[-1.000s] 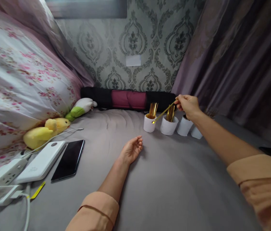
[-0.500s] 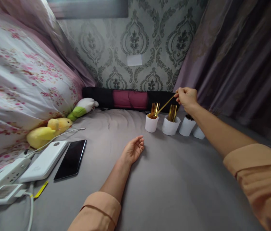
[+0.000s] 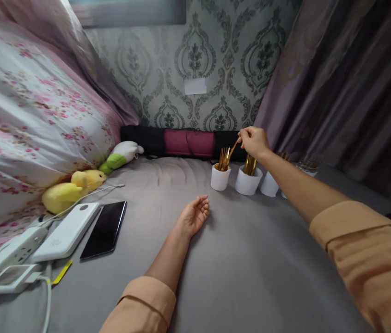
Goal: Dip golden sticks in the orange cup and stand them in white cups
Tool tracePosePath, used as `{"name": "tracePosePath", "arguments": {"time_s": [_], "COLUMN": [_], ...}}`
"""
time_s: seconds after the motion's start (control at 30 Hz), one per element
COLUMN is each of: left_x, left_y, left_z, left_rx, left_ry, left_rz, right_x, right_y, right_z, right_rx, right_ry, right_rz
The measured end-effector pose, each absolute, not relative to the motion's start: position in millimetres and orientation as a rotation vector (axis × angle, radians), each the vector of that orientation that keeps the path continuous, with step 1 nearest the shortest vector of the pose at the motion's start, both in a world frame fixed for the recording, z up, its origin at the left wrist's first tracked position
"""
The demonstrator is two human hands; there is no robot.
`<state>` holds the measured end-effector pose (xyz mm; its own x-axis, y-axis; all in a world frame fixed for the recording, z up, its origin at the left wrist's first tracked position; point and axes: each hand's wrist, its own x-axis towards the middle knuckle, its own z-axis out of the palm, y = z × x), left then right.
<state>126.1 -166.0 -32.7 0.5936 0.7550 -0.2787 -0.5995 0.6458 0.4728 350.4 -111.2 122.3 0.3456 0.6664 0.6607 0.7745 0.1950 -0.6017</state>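
Note:
My right hand point(image 3: 253, 141) pinches a thin shiny gold strip point(image 3: 234, 147) by its upper end. The strip slants down to the left, its lower end at the gold strips point(image 3: 223, 157) standing in the leftmost white cup point(image 3: 220, 179). Just right of that is a wider white cup point(image 3: 248, 183) with more gold strips point(image 3: 250, 165), partly behind my right hand. Another white cup point(image 3: 269, 185) is half hidden by my forearm. My left hand point(image 3: 194, 215) rests palm up on the grey sheet point(image 3: 168, 199), fingers loosely curled, holding nothing.
To the left lie a black phone point(image 3: 104, 230), a white power bank point(image 3: 65, 232), a power strip point(image 3: 17, 252) and cables. Yellow point(image 3: 62, 196) and white-green point(image 3: 121, 155) plush toys lean by the floral fabric point(image 3: 43, 101). A black-and-maroon roll point(image 3: 189, 143) lines the wall.
My right hand has moved left, bringing the gold strip nearer the leftmost cup and steeper. My left hand rests in the same place.

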Motion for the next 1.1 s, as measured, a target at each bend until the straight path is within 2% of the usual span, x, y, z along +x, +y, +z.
{"name": "tracePosePath", "arguments": {"time_s": [1.1], "left_x": [126], "left_y": [-165], "left_z": [-33], "left_rx": [0.347], "left_ry": [0.479], "left_rz": [0.803], "right_x": [328], "right_y": [-100], "right_z": [101], "right_rx": [-1.722], "right_ry": [-1.615], "right_rz": [0.075]}}
